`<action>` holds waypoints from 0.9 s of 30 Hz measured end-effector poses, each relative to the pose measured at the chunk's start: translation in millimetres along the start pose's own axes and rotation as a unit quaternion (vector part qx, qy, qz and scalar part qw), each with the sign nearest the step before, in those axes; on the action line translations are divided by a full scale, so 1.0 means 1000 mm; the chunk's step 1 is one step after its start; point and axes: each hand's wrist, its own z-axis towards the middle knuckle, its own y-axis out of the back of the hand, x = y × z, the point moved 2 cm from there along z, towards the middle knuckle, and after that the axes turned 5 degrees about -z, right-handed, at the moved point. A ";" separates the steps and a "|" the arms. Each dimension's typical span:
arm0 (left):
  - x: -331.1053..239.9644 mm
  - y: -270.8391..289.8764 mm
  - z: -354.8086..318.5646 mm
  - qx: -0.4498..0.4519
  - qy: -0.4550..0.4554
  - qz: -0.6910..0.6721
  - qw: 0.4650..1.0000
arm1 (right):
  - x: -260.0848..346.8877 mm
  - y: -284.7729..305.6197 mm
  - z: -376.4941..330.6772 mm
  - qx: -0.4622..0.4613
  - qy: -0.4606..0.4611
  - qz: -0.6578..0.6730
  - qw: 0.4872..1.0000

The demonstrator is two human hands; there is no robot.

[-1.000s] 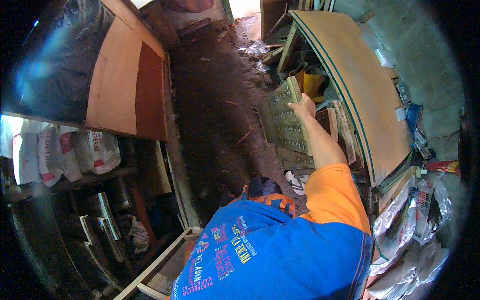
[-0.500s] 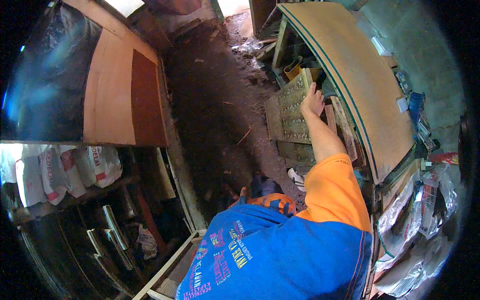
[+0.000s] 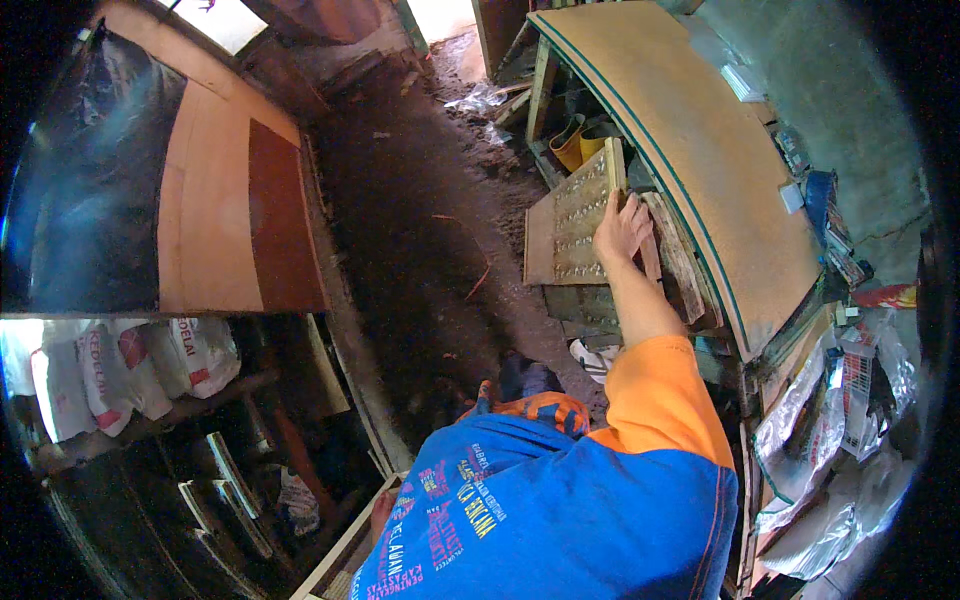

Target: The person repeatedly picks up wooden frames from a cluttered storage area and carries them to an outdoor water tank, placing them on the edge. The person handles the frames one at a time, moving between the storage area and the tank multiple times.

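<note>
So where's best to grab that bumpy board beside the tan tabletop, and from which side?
I'd grip the board by its pale right edge, coming from the near side, where the right hand is. That edge is exposed and looks narrow enough to wrap; the bumps across its face seem awkward to hold.

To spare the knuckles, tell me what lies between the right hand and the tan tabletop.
Head view: rough wooden planks lie between the right hand and tan tabletop.
</note>
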 end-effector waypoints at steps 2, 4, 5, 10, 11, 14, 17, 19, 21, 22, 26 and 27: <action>-0.001 -0.001 0.002 0.003 -0.001 -0.001 1.000 | -0.007 0.000 -0.016 0.023 -0.007 0.026 0.999; -0.001 -0.002 0.004 0.006 -0.001 -0.003 1.000 | -0.011 -0.002 -0.029 0.040 -0.018 0.048 0.998; 0.000 -0.003 0.005 0.006 -0.001 -0.005 1.000 | -0.012 -0.002 -0.032 0.028 -0.010 0.044 0.999; 0.001 -0.006 0.007 0.005 0.002 -0.008 1.000 | -0.009 -0.009 -0.025 0.005 -0.010 0.032 0.999; 0.001 -0.007 0.008 0.005 0.002 -0.010 1.000 | -0.007 -0.011 -0.021 0.015 -0.010 0.022 1.000; 0.000 -0.009 0.009 0.005 0.003 -0.011 1.000 | 0.000 -0.015 -0.004 -0.005 0.017 0.037 0.999; -0.001 -0.009 0.010 0.001 0.000 -0.012 1.000 | 0.006 -0.017 0.022 -0.011 0.052 0.079 0.995; 0.001 -0.007 0.010 -0.004 -0.006 -0.020 1.000 | 0.009 -0.018 0.042 0.003 0.082 0.091 0.992; 0.004 -0.004 0.011 -0.010 -0.016 -0.028 0.999 | 0.009 -0.016 0.059 0.004 0.108 0.104 0.989; 0.006 -0.003 0.010 -0.015 -0.024 -0.035 0.999 | 0.008 -0.016 0.064 0.028 0.109 0.099 0.989; 0.016 0.001 0.008 -0.028 -0.036 -0.063 0.997 | 0.003 -0.013 0.061 0.037 0.106 0.099 0.989; 0.016 0.001 0.009 -0.026 -0.071 -0.070 0.995 | 0.002 -0.011 0.055 0.014 0.109 0.060 0.992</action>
